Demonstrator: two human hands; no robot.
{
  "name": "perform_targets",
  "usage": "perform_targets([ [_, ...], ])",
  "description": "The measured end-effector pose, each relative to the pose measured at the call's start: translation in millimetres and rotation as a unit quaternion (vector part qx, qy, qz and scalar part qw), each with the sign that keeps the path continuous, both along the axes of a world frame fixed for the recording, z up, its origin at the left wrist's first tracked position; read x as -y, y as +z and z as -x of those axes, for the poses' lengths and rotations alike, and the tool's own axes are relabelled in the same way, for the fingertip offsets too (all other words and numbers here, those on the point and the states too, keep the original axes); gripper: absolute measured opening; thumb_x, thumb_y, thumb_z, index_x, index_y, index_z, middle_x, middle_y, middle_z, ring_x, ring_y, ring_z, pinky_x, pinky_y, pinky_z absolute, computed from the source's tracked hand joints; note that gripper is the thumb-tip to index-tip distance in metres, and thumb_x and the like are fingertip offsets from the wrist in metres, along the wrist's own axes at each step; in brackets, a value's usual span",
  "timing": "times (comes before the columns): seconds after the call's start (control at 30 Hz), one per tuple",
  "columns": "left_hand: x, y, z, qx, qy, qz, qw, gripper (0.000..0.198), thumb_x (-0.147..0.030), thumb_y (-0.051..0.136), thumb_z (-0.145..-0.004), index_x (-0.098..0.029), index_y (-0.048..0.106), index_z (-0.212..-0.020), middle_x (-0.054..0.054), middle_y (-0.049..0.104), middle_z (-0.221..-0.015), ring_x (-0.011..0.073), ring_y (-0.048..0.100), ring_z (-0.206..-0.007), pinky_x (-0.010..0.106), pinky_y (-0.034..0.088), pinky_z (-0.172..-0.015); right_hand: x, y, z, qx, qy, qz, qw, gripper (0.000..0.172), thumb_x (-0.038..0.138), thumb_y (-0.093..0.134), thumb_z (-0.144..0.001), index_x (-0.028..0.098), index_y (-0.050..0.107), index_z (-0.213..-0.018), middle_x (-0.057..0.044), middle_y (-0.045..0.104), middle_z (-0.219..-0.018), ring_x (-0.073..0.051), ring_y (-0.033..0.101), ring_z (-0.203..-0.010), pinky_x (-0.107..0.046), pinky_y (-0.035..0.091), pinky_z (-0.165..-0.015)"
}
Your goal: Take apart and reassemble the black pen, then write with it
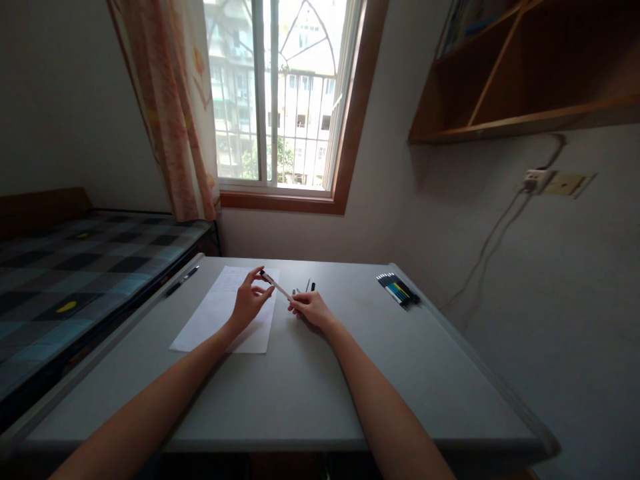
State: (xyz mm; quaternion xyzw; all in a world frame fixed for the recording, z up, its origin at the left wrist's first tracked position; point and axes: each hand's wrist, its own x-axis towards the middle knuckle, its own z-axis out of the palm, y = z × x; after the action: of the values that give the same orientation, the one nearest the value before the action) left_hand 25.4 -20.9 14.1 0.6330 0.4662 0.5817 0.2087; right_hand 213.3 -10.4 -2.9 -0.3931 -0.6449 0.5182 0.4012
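Between my two hands a slim pen (282,291) with a pale barrel and a black end is held at a slant above the table. My left hand (248,300) pinches the black end with thumb and fingers, over the sheet of white paper (220,327). The lower, pale end is gripped by the fingertips of my right hand (311,308). Just behind the right hand lie a small black cap-like piece (313,287) and a thin dark stick (308,284), with a small pale piece partly hidden by the fingers.
A row of dark pens (399,291) with blue and yellow marks lies at the table's (400,373) right. One black pen (182,281) rests near the left edge. A bed (100,247) stands left, a window ahead, a shelf (500,120) and plugged cords on the right wall.
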Motion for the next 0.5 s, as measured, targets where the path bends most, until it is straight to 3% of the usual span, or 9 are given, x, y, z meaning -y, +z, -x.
perform_targets([
  [0.23, -10, -8.4, 9, -0.045, 0.059, -0.030, 0.997, 0.054, -0.044, 0.061, -0.072, -0.013, 0.052, -0.115, 0.009, 0.060, -0.100, 0.0143, 0.061, -0.071, 0.027, 0.054, -0.059, 2, 6.3, 3, -0.099, 0.003, -0.013, 0.995, 0.038, 0.039, 0.072, -0.059, 0.012, 0.064, -0.085, -0.003, 0.065, -0.059, -0.009, 0.053, -0.046, -0.023, 0.044, -0.048],
  [0.37, -15, -13.1, 13, -0.059, 0.054, 0.013, 0.997, 0.056, -0.049, 0.061, -0.070, -0.012, 0.055, -0.111, 0.011, 0.061, -0.102, 0.0143, 0.062, -0.066, 0.028, 0.053, -0.061, 3, 11.4, 3, -0.128, -0.026, -0.027, 0.991, 0.035, 0.039, 0.073, -0.058, 0.012, 0.064, -0.077, -0.004, 0.065, -0.057, -0.011, 0.054, -0.046, -0.024, 0.044, -0.047],
  [0.5, -13, -13.6, 15, -0.136, 0.044, 0.088, 0.986, 0.051, -0.056, 0.054, -0.073, -0.014, 0.062, -0.101, 0.009, 0.066, -0.094, 0.0155, 0.062, -0.061, 0.029, 0.050, -0.060, 4, 17.8, 2, -0.130, -0.076, -0.066, 0.986, 0.030, 0.041, 0.070, -0.061, 0.013, 0.064, -0.069, -0.004, 0.064, -0.056, -0.010, 0.053, -0.046, -0.025, 0.044, -0.046],
])
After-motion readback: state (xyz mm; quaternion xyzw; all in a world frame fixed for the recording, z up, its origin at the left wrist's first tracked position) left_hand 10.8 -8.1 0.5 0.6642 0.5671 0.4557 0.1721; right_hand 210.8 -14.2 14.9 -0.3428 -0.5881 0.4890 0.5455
